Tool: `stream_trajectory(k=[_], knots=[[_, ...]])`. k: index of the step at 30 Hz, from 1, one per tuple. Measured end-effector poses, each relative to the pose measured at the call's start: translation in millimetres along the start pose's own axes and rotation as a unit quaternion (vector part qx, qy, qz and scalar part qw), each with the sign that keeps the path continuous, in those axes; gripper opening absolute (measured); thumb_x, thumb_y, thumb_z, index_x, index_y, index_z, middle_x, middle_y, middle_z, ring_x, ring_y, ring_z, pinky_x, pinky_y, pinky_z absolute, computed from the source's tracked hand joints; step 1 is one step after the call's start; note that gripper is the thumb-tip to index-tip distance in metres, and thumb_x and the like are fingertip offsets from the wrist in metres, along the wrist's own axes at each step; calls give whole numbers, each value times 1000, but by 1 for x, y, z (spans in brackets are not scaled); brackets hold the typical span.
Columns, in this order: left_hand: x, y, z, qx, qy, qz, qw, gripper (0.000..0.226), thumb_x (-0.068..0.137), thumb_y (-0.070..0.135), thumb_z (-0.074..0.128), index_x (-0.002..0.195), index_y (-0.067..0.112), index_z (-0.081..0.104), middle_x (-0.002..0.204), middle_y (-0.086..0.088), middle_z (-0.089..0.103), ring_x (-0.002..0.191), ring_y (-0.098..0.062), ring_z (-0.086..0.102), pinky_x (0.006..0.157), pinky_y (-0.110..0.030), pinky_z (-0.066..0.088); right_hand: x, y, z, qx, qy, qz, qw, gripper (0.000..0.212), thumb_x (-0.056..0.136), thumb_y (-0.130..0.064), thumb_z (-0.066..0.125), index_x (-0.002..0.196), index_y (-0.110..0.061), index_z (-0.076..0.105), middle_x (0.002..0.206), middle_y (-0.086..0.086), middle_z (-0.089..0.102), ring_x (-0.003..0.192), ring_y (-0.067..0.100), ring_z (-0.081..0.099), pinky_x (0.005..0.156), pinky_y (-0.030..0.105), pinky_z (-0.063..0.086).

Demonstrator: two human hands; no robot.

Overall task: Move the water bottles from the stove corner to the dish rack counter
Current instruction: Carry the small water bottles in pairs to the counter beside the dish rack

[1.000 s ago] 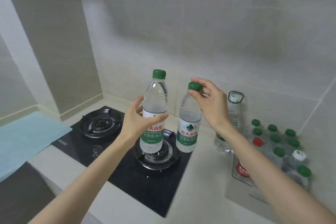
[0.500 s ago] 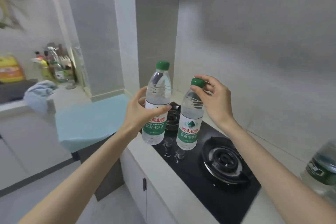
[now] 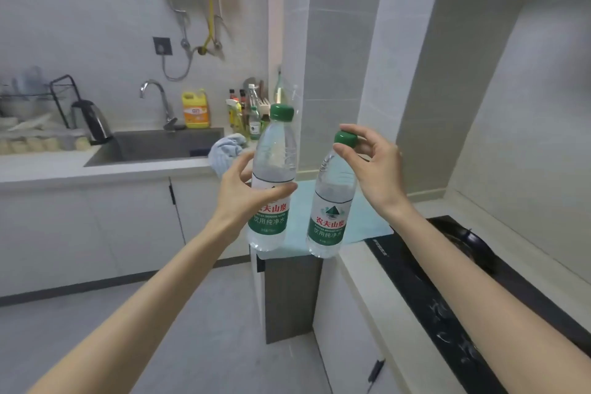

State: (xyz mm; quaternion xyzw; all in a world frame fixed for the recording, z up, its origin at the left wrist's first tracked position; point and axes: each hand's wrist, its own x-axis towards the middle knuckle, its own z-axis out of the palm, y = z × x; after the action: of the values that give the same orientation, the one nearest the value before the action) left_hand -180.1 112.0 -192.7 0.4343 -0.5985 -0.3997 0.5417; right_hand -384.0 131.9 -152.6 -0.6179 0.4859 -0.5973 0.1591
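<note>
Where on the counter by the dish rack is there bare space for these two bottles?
Free: the counter strip before the dish rack and kettle, left of the sink. Crowded: the corner right of the sink, with cloth and condiment bottles.

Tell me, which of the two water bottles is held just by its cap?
The right-hand bottle: the right hand pinches its green cap, so it hangs. The left hand grips the other bottle round its body.
</note>
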Motion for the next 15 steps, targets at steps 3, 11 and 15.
stream_trajectory(k=[3,11,15], knots=[[19,-9,-39,15,45,-5,999,67,61,13,88,117,29,55,88,13,69,74,5,68,58,-10,50,23,3,51,34,-33,-14,999,32,83,-16,71,115,-16,65,101,-2,71,93,6,67,85,16,52],[72,-39,-139,66,165,-8,984,66,62,13,86,118,26,54,92,8,70,80,-2,69,62,-11,52,84,18,192,112,-142,-54,982,33,82,-15,73,114,-16,66,98,-9,70,90,3,67,79,14,52],[102,-54,-186,85,230,-12,969,63,62,12,86,115,24,56,93,8,71,78,4,68,61,-10,52,120,24,262,151,-204,-78,964,35,80,-16,75,113,-17,66,97,-8,71,87,0,67,76,17,53]])
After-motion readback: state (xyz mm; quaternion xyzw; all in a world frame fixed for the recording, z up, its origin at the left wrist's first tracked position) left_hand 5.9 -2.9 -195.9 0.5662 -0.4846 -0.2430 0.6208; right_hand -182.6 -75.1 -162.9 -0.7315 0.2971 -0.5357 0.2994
